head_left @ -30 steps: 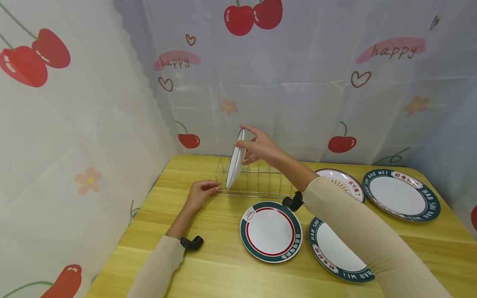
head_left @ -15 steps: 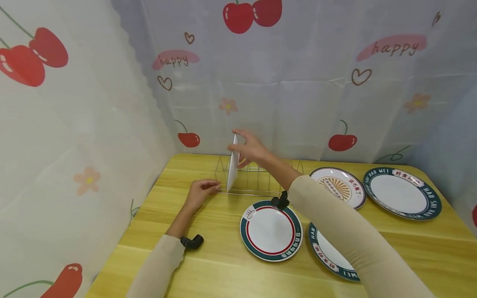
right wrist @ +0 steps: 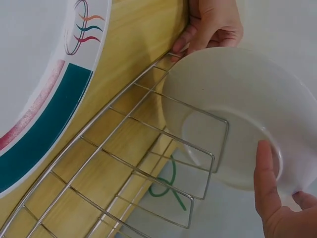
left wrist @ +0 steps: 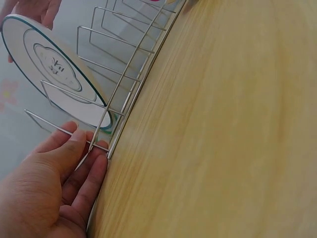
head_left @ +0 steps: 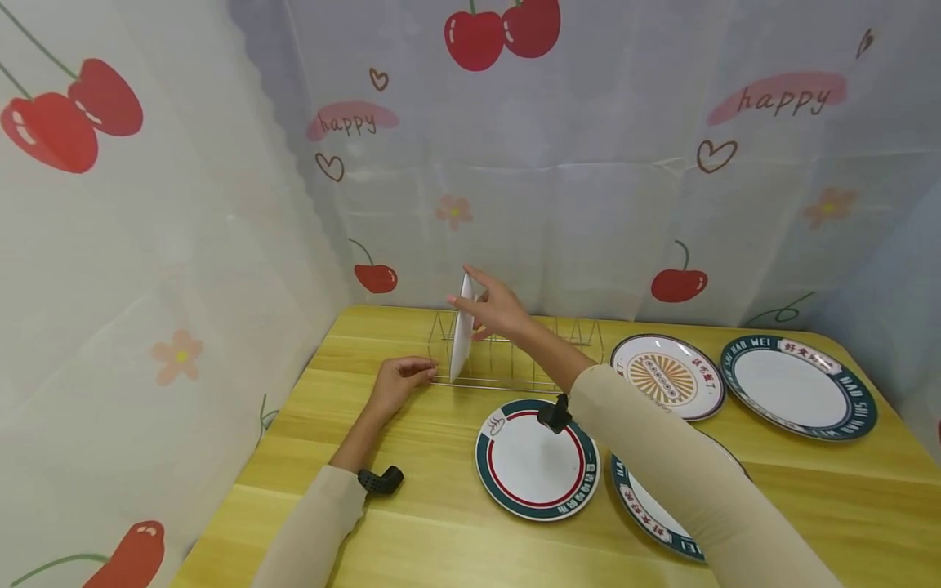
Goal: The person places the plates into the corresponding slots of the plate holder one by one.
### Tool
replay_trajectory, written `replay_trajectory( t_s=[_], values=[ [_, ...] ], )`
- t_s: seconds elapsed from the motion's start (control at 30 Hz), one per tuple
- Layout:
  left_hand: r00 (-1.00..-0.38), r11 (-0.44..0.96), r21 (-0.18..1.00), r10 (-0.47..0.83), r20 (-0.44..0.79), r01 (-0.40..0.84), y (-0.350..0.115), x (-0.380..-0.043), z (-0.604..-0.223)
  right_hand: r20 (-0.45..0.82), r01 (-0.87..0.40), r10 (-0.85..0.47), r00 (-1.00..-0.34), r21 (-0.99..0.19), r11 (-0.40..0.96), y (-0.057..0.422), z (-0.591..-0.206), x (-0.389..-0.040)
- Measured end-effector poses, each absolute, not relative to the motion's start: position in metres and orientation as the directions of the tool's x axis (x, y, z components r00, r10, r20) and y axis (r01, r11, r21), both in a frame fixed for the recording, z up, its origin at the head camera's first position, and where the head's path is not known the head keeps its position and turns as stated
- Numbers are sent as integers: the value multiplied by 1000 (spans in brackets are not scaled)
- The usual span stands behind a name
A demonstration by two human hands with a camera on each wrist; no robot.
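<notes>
In the head view my right hand (head_left: pixel 500 310) grips a white plate (head_left: pixel 461 335) by its upper rim. The plate stands nearly upright in a wire dish rack (head_left: pixel 507 387), near the rack's left end. A dark green rim and a small printed emblem show on the plate's face (left wrist: pixel 54 69) in the left wrist view; its plain back (right wrist: pixel 228 163) appears in the right wrist view. My left hand (head_left: pixel 397 384) pinches the wire at the rack's front left corner. Part of the right hand is hidden behind the plate in the left wrist view.
A plate with green and red bands (head_left: pixel 535 461) lies on the wooden table (head_left: pixel 412 523) before the rack. To the right lie a plate with a sunburst (head_left: pixel 667 379), a green-rimmed plate (head_left: pixel 794 384), and another (head_left: pixel 654 510) partly under my right forearm. Printed curtains (head_left: pixel 559 212) stand behind.
My right hand has lowered the plate into the rack and turned it from tilted to nearly upright. The left hand stays on the rack's corner.
</notes>
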State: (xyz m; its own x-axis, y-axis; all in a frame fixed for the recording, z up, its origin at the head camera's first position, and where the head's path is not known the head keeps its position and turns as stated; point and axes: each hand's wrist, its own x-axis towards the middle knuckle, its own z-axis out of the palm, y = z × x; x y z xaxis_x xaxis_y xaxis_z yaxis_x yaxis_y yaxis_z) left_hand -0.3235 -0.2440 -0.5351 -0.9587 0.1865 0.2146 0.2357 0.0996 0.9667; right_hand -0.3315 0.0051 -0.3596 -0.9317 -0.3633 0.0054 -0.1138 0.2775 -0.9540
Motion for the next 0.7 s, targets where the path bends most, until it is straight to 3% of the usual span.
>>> replay_trajectory(
  t_s=[0.27,0.7],
  values=[
    [-954,81,964,182,237,255,-240,-322,-535,26,-189,-381,-924,-898,397,40,-357,-313],
    [-955,110,962,194,224,248,-242,-322,-534,73,-213,-351,-933,-900,380,126,-349,-260]
  ],
)
